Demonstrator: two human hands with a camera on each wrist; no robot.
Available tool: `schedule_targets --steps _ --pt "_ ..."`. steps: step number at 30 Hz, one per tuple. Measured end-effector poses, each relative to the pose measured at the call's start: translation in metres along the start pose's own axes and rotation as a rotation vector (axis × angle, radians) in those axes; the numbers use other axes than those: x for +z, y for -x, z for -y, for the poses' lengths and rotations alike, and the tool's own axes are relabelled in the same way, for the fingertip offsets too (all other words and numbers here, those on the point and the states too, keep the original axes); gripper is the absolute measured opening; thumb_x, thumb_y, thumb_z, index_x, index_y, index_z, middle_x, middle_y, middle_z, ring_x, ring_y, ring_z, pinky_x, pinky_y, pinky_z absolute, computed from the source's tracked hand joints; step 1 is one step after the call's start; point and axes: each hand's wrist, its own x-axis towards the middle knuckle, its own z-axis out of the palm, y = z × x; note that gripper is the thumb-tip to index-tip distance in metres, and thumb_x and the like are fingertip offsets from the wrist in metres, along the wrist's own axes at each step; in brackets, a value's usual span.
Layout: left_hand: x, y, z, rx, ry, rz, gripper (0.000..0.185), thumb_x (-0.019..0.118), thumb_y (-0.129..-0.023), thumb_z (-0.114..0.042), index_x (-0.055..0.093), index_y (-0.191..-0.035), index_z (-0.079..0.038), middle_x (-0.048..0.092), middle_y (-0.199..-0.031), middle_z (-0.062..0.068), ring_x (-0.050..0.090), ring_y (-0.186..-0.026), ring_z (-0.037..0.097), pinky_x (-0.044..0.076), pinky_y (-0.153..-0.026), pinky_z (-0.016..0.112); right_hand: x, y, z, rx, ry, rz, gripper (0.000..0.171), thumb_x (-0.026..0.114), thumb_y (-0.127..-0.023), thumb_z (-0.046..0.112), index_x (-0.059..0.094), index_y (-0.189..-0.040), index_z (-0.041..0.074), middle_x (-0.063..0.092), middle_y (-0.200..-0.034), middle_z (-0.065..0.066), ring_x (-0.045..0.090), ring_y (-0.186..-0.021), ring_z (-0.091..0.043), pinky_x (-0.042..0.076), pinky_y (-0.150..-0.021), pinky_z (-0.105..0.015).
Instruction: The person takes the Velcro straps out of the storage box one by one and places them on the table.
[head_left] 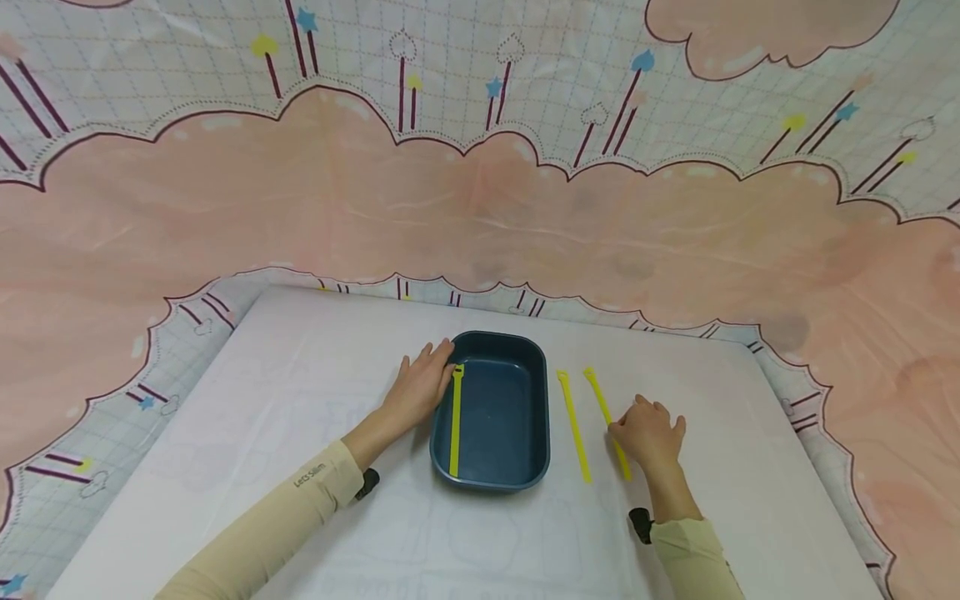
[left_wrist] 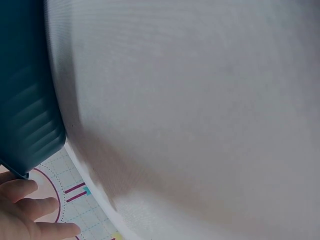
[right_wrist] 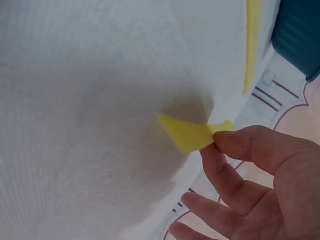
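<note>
- Right hand (head_left: 649, 433) pinches the near part of a yellow strap (right_wrist: 192, 134), lifting it off the tabletop (head_left: 300, 400).
- Second strap (head_left: 573, 425) lies just beside that grip, toward the tray.
- Left hand (head_left: 420, 387), fingers straight, rests against the blue tray (head_left: 536, 400); a third strap (head_left: 455, 421) lies inside.

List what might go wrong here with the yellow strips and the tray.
The right hand pinches only the end of a yellow strip, so it may slip free. The next strip lies close beside it and could get knocked. The strip in the tray lies along the tray wall, where the left hand touching the rim might shift it.
</note>
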Motion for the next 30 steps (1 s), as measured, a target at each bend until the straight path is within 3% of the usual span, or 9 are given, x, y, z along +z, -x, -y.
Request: schedule_targets --steps 11,30 --pt "-0.0005 0.0 -0.001 -0.006 0.004 0.001 0.043 0.047 -0.104 -0.018 0.045 -0.143 0.001 0.042 -0.149 0.02 0.037 -0.137 0.044 0.025 -0.104 0.07 -0.0028 0.0036 0.0019 -0.013 0.015 -0.02 0.016 0.063 -0.08 0.013 0.076 -0.079 0.004 0.041 -0.145 -0.031 0.029 -0.133 -0.054 0.006 -0.105 -0.074" --pt "-0.0005 0.0006 -0.002 -0.027 -0.007 0.01 0.043 0.046 -0.104 -0.019 0.046 -0.143 0.0 0.041 -0.15 0.019 0.036 -0.138 0.043 0.024 -0.105 0.07 -0.0054 0.0045 0.0038 -0.034 0.074 -0.074 0.017 0.064 -0.084 0.013 0.076 -0.092 0.003 0.039 -0.145 -0.029 0.026 -0.135 -0.053 0.003 -0.106 -0.073"
